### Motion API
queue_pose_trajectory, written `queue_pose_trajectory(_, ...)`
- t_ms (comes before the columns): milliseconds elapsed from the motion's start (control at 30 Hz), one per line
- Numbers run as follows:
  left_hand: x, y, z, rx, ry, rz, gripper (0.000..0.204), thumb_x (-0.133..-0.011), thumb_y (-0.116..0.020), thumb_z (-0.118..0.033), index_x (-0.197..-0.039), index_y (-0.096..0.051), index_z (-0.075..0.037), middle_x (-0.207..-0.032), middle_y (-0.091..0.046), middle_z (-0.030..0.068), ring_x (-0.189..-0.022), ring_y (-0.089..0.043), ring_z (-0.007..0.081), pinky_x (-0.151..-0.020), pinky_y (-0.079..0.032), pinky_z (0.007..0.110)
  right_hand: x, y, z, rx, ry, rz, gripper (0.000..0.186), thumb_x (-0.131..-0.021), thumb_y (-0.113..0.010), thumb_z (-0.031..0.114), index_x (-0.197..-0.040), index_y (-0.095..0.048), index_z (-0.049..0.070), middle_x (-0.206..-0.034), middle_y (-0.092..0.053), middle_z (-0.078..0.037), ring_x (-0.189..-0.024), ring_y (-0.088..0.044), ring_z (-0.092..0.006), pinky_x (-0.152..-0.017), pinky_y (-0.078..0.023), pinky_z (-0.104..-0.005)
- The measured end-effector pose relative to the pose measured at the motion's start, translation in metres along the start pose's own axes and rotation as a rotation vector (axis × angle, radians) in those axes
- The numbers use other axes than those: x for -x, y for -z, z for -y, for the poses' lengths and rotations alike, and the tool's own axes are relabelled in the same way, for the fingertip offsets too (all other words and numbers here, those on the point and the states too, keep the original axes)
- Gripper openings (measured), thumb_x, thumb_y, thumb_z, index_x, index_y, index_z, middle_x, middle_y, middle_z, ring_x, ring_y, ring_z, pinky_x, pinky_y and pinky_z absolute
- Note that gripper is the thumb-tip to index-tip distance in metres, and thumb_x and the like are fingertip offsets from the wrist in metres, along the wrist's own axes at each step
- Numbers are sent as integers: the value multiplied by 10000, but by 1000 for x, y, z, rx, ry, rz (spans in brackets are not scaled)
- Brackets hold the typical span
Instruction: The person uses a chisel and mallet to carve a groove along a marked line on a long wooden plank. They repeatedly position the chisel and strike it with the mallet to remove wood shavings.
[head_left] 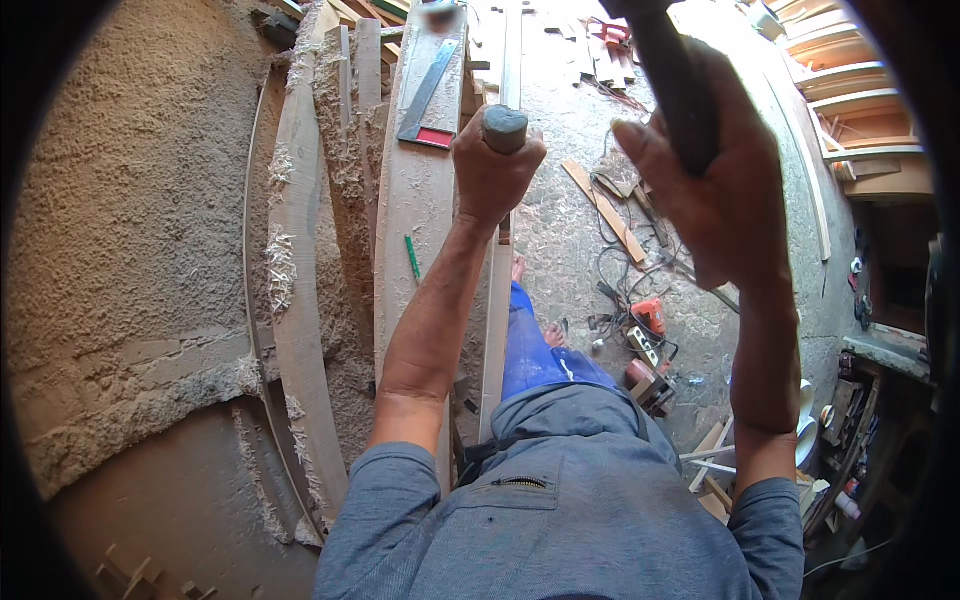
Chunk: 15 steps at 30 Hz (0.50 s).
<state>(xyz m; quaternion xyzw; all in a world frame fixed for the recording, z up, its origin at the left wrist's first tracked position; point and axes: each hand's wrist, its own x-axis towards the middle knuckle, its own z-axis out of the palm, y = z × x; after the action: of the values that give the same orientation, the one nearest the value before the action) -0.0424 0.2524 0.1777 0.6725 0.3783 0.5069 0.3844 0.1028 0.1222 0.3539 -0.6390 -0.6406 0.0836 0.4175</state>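
My left hand (490, 175) is wrapped round an upright chisel, whose blunt grey handle end (505, 130) faces up; its blade is hidden beneath the fist. The chisel stands over the right edge of a long pale plank (410, 200). Raised at the upper right, my right hand (735, 190) grips the dark handle of a hammer (685, 105), its thumb sticking out. The hammer's head is mostly cut off at the top of the view. A try square (428, 95) with a red patch lies on the plank left of my fist. Nearer me on the plank rests a green pencil (412, 258).
Shaving-covered boards (300, 200) lean left of the plank, beside a rough wall (150, 180). On the floor at right lie an orange power tool (648, 315), tangled cables (610, 265) and a wood strip (605, 212). Curved wooden pieces (865, 105) are stacked far right.
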Motion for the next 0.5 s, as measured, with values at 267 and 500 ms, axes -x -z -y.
queue_pose_trajectory(267,-13,-6,10,-24,-144,-18,167,-777,-795,-117,-862,-681,-30,-751,-693,50,-662,-677,131,-612,-550,306,-16,-23,-29,338,-22,370,380,-957,-612,44,-1305,-460,71,-729,-669,-216,-628,-708,-332,-541,-523,-496)
queue_pose_trajectory(500,-26,-11,33,78,33,69,187,-745,-785,-87,-879,-672,-20,-781,-704,83,-707,-696,190,-673,-566,336,-12,9,-8,92,-35,474,453,-879,-663,41,-1306,-516,10,-728,-673,-213,-649,-710,-299,-647,-560,-462)
